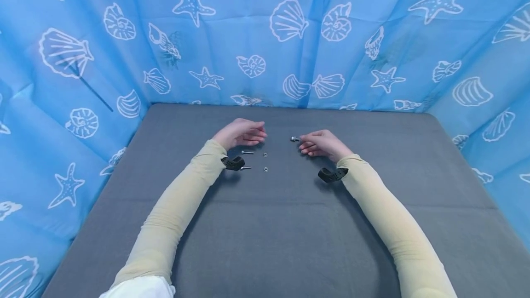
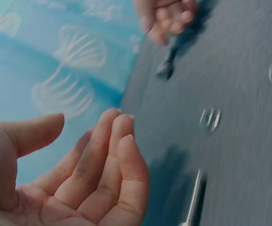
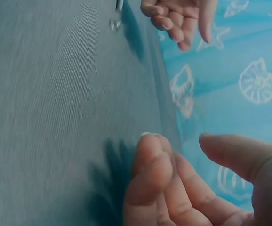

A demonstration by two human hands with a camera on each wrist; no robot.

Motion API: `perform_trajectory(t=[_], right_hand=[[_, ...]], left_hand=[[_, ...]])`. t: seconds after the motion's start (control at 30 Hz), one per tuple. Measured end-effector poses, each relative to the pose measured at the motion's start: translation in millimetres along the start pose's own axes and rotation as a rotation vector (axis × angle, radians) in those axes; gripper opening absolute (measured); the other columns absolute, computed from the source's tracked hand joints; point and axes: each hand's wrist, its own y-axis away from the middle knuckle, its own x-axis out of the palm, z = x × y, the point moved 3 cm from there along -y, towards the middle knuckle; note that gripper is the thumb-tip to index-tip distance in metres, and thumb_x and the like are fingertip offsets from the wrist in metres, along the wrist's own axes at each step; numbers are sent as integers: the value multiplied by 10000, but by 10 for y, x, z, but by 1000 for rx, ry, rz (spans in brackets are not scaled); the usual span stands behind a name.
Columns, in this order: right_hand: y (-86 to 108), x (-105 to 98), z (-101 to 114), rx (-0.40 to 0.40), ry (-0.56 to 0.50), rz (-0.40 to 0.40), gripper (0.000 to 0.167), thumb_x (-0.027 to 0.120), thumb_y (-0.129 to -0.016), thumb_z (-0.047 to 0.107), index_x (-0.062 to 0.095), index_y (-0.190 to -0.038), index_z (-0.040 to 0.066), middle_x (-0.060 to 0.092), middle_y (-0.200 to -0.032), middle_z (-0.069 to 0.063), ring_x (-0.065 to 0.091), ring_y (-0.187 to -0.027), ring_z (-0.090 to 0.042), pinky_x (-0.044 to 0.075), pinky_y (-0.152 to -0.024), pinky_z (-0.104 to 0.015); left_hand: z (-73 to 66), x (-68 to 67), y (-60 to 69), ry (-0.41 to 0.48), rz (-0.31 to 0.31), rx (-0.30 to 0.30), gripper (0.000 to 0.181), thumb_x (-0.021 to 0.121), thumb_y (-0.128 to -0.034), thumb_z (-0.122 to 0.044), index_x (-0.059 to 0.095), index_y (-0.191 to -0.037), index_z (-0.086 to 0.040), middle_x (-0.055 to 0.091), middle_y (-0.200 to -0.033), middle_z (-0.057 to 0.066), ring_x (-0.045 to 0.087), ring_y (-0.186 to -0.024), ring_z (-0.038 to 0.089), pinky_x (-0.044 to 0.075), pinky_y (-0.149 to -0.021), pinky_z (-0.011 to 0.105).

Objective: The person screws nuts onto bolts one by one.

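My left hand (image 1: 241,133) is above the grey table, palm turned inward, with its thumb apart from loosely bent fingers and nothing between them. Opposite it, my right hand (image 1: 324,144) also has thumb and fingers apart and holds nothing in the right wrist view. A bolt with a nut on its head-side end (image 1: 295,139) lies by the right fingertips; whether they touch it I cannot tell. Below the left hand lie a loose bolt (image 1: 247,152) and another bolt (image 1: 246,168), partly behind the wrist band. One nut (image 1: 265,154) and a second nut (image 1: 266,169) sit to their right.
The grey cloth-covered table (image 1: 281,243) stretches around both arms. A blue curtain (image 1: 256,36) with shell and starfish prints hangs behind and at the sides. Black curved wrist pieces, one at the left wrist (image 1: 233,163) and one at the right wrist (image 1: 332,175), hang over the table.
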Motion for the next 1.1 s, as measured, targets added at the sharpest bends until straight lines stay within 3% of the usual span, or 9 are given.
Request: perform_trajectory(t=[0.2, 0.43, 0.67, 0.8, 1.1], right_hand=[[24, 202, 67, -39, 15, 99, 403, 580, -976, 216, 553, -1239, -88, 682, -955, -149, 667, -791, -145, 567, -685, -252], [-39, 429, 129, -62, 26, 150, 393, 577, -977, 209, 554, -1238, -85, 678, -982, -179, 668, -787, -153, 561, -670, -251], [-106, 635, 153, -68, 88, 174, 364, 601, -964, 219, 605, -1198, -60, 685, -973, -173, 671, -777, -162, 545, -639, -242], [-132, 739, 172, -81, 169, 156, 311, 622, -951, 215, 651, -1146, -25, 695, -946, -154, 659, -726, -151, 519, -579, -223], [-202, 897, 207, -154, 355, 85, 178, 695, -889, 143, 708, -991, -2, 688, -804, -73, 642, -660, -147, 530, -552, -249]], left_hand=[[85, -337, 153, -18, 6, -22, 413, 604, -961, -303, 594, -1236, 6, 695, -1010, 99, 672, -941, 214, 558, -824, 316], [221, -511, 267, -45, 2, -51, 431, 609, -957, -305, 583, -1249, 11, 701, -962, 73, 673, -880, 180, 566, -765, 283], [326, -567, 339, -84, 15, -48, 436, 619, -951, -309, 584, -1243, 13, 683, -1012, 83, 666, -864, 168, 559, -804, 310], [347, -559, 368, -129, -10, -22, 412, 650, -933, -274, 600, -1222, 14, 689, -1015, 99, 671, -826, 158, 569, -768, 292], [395, -502, 396, -353, -116, 63, 342, 790, -811, -191, 698, -1097, -29, 700, -884, 52, 640, -761, 145, 557, -653, 254]])
